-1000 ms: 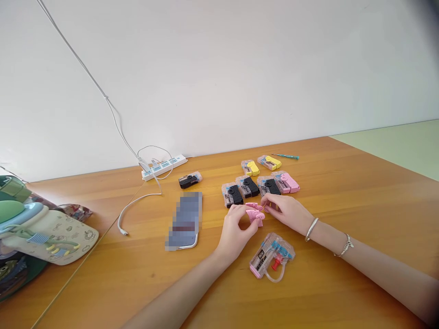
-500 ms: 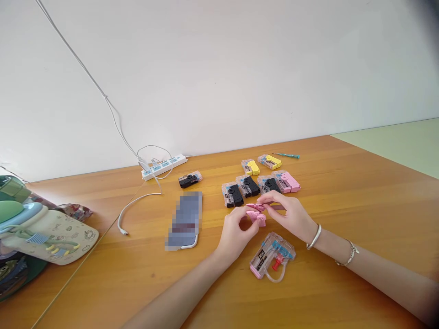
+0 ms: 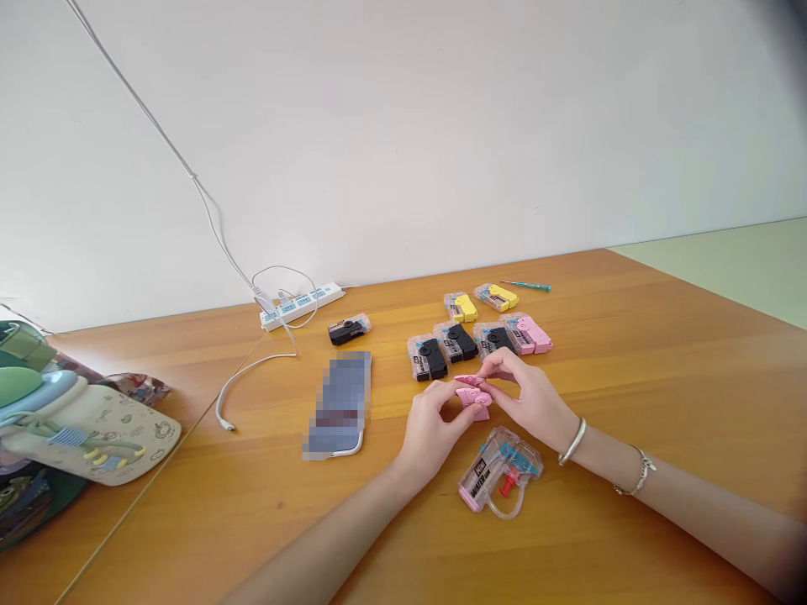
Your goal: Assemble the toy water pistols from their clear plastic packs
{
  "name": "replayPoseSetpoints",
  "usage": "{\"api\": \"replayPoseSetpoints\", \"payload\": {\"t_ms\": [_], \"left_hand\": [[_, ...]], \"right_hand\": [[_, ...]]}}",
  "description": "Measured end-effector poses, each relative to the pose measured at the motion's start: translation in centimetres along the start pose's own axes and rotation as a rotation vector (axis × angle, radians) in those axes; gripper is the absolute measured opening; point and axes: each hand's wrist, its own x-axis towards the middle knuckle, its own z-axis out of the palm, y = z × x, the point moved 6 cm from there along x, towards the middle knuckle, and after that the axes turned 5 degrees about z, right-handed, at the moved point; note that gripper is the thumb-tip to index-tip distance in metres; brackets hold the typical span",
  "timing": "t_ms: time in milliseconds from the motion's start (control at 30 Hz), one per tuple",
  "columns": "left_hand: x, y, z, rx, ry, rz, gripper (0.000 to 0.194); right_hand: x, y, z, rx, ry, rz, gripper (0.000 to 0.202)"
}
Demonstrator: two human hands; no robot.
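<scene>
Between my hands are two pink plastic pieces, held close together above the table. My left hand is closed in a pinch on the lower pink plastic piece. The fingers of my right hand pinch the upper pink plastic piece, partly hidden behind the fingertips. Just below my hands lies a clear mini water gun on its side, with a red trigger, blue inner parts and a pink end. Past my fingers sit several small water guns with black covers, and one with a pink cover.
Two yellow-covered water guns and a teal screwdriver lie farther back. At left are a phone, a lone black water gun, a power strip with a white cable, and a cream bottle by the table edge.
My right hand has shifted slightly left and down, bringing the upper pink piece closer against the lower one. The left hand stays nearly in place.
</scene>
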Motion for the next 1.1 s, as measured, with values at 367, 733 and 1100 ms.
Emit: {"api": "replayPoseSetpoints", "payload": {"t_ms": [367, 733, 1100], "left_hand": [[-0.3, -0.1, 0.1, -0.027, 0.014, -0.01, 0.014], [-0.1, -0.2, 0.0, -0.006, 0.004, -0.009, 0.014], [0.0, 0.8, -0.6, -0.023, 0.057, 0.059, 0.022]], "right_hand": [[-0.1, -0.8, 0.2, -0.125, -0.04, -0.003, 0.01], [-0.2, -0.6, 0.4, -0.055, -0.074, -0.03, 0.008], [-0.4, 0.1, 1.1, 0.115, -0.126, 0.032, 0.026]]}}
